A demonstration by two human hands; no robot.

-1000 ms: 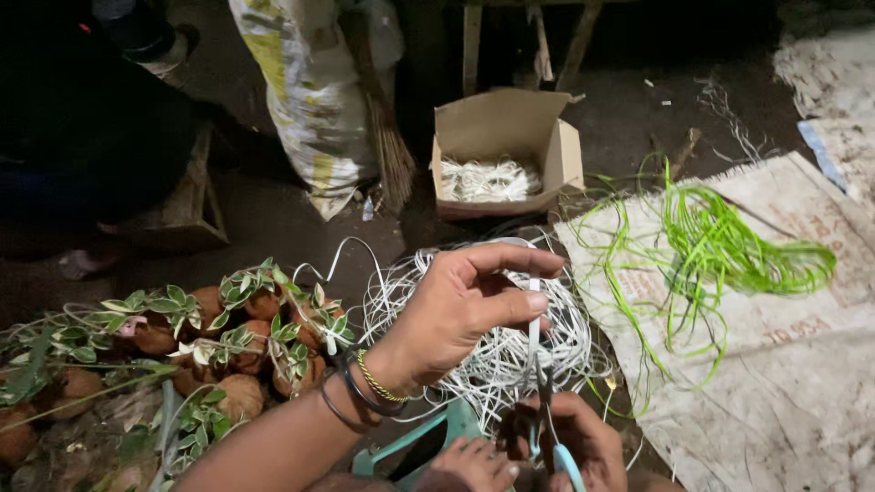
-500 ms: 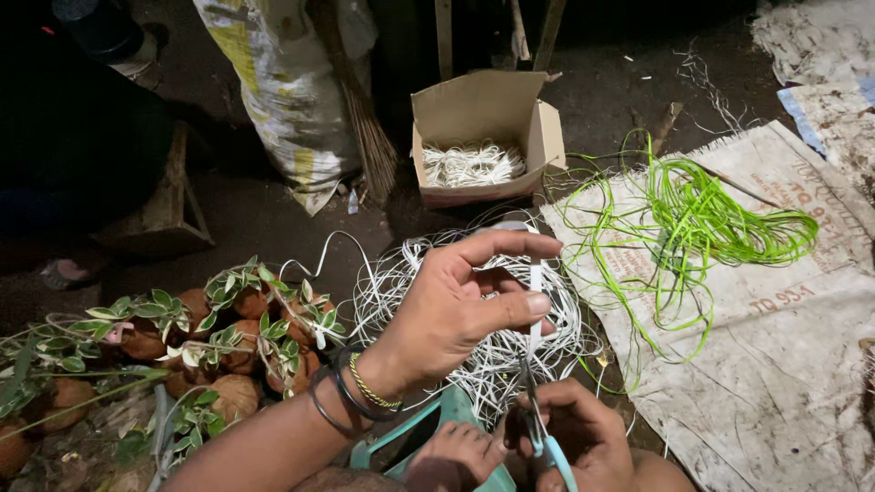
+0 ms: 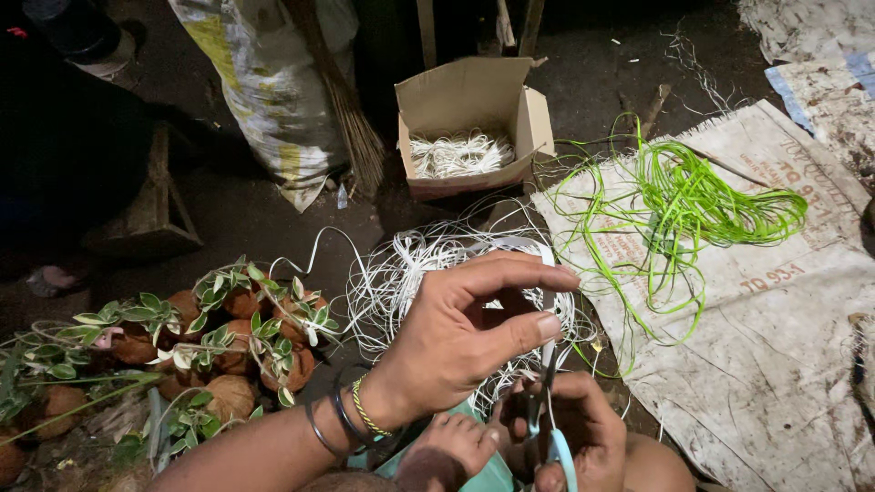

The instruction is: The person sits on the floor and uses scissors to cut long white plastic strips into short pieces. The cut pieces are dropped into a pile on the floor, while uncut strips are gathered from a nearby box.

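My left hand (image 3: 460, 337), with bangles at the wrist, pinches a white cord (image 3: 548, 273) between thumb and forefinger and holds it upright above a loose pile of white cord (image 3: 410, 273). Just below it, my right hand (image 3: 583, 433) grips blue-handled scissors (image 3: 547, 410), whose blades point up at the cord right under my left thumb. A bare foot (image 3: 447, 451) shows between my arms at the bottom edge.
An open cardboard box (image 3: 474, 118) with cut white cord pieces stands behind the pile. Bright green cord (image 3: 693, 205) lies tangled on a woven sack (image 3: 775, 337) at right. Small variegated plants in coconut-husk balls (image 3: 228, 319) cluster at left. A broom and a filled sack (image 3: 273, 82) lean behind.
My left hand has straightened its forefinger and drawn the white cord taut. The scissor blades have come up closer to the cord. The camera has tilted slightly downward.
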